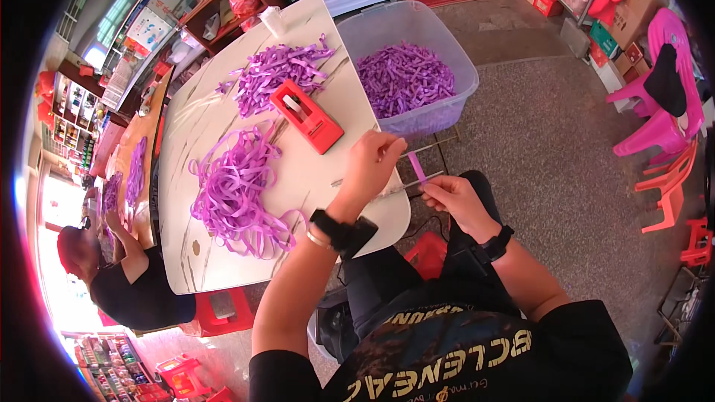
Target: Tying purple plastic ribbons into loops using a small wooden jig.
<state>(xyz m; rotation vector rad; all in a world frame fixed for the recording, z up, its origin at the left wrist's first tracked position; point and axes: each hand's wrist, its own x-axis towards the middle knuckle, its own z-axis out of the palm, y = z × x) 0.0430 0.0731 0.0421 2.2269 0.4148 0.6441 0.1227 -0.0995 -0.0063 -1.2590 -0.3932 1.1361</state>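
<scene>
My right hand (456,199) is closed in a pinch on the lower end of a short purple ribbon strip (416,167), just past the table's right edge. Close by on its left, my left hand (375,162) has its fingers curled together over the table edge; whatever they hold, if anything, is too small to make out. A red tape dispenser (307,117) sits on the table beyond my left hand. Loose long purple ribbons (238,190) lie tangled to the left of my left forearm. A heap of short purple ribbon pieces (279,74) lies behind the dispenser.
The white marble-patterned table (179,253) has a white cup-like container (273,21) at its far end. Beside its right edge stands a translucent tub (465,67) full of purple ribbon pieces. Another person (126,275) works at the left. Pink chairs (659,130) stand right.
</scene>
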